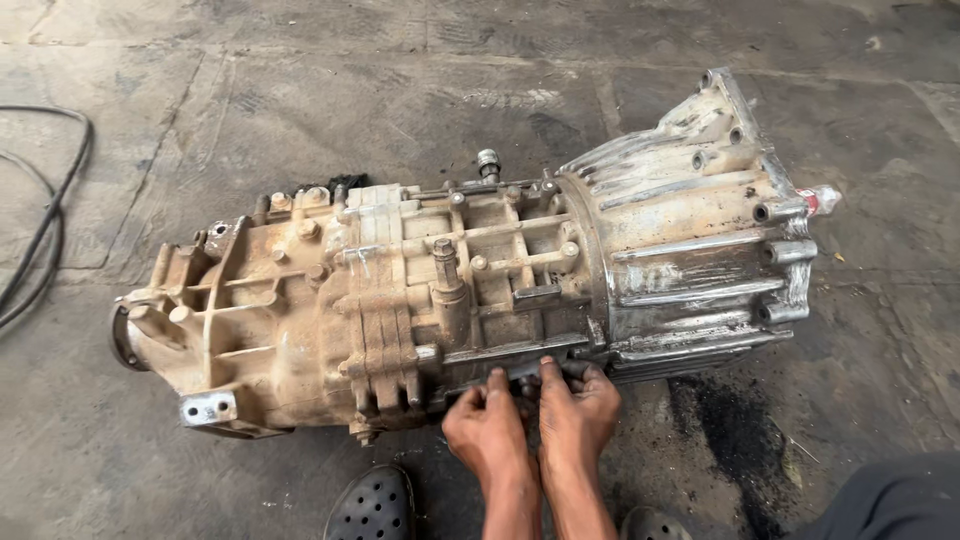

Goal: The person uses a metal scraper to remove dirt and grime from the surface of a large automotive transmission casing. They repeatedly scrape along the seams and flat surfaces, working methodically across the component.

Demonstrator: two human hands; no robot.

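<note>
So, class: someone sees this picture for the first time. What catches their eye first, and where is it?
A big, rusty, grimy gearbox lies on its side across the concrete floor, its silvery bell housing at the right. At its near lower edge, the left hand and right hand press side by side against the casing. A black cable curls at the far left.

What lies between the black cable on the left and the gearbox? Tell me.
Only bare concrete floor separates the black cable from the gearbox in the head view; nothing lies on that stretch.
</note>
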